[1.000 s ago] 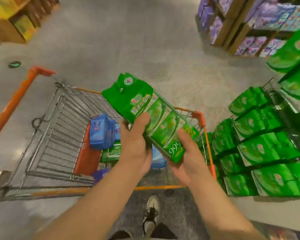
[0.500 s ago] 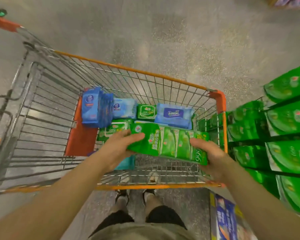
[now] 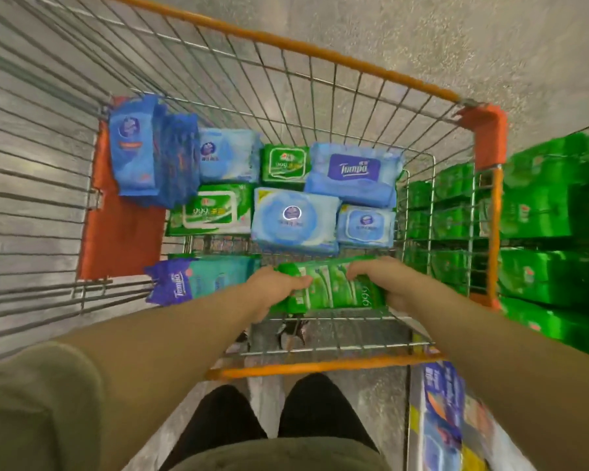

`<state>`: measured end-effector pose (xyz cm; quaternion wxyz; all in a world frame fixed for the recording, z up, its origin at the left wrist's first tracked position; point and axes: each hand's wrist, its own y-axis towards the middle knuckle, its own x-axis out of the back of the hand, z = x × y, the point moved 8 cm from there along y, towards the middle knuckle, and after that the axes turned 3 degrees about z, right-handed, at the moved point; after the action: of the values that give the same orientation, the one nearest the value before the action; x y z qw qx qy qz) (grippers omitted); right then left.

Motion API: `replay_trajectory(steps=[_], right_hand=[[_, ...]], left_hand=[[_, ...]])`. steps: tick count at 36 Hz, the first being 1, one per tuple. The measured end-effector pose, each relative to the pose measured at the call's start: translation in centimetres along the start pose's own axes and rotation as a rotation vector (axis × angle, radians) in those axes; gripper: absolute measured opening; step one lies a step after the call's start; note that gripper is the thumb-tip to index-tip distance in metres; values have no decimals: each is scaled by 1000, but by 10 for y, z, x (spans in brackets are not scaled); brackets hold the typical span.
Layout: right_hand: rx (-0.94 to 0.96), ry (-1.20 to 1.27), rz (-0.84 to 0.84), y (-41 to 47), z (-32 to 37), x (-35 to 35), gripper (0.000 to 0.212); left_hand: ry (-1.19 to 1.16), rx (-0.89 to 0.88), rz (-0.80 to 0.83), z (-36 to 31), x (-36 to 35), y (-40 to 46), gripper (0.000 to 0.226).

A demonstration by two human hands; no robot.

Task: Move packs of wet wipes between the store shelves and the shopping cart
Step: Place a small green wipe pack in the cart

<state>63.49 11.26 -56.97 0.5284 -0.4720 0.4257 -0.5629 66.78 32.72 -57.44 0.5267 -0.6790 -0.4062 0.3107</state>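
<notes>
Head view: a long green multipack of wet wipes (image 3: 334, 290) is held low inside the wire shopping cart (image 3: 323, 56), gripped at its ends by the curled fingers of the left hand (image 3: 276, 288) and the right hand (image 3: 385, 280). Soft, glossy blue and green wipe packs (image 3: 295, 219) are laid flat on the cart's floor, and stacked green packs (image 3: 551, 212) are seen on the shelf at right.

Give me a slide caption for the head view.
Both hands, left hand and right hand, lower a green wipes multipack into the cart.
</notes>
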Motion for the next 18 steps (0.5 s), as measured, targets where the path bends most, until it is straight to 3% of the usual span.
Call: replay_trajectory(steps=[3,8,14,16,18], right_hand=[[-26,-12,-17,22,-8,-7,45],[-113,-44,50,63,-30,-21,67],[-113,-36,60,75,-26,-22,27],[-104,-34,43,82,-28,-22,38],[-92,-43,49,96,-35,-20,81]], left_hand=[[-19,51,-5,16,-4,28,115],[-36,86,-109,24,-4,55,71],[108,123,-195,25,0,87,54],[158,112,-251,22,4,89,49],[222,119,-293,19,8,89,58]])
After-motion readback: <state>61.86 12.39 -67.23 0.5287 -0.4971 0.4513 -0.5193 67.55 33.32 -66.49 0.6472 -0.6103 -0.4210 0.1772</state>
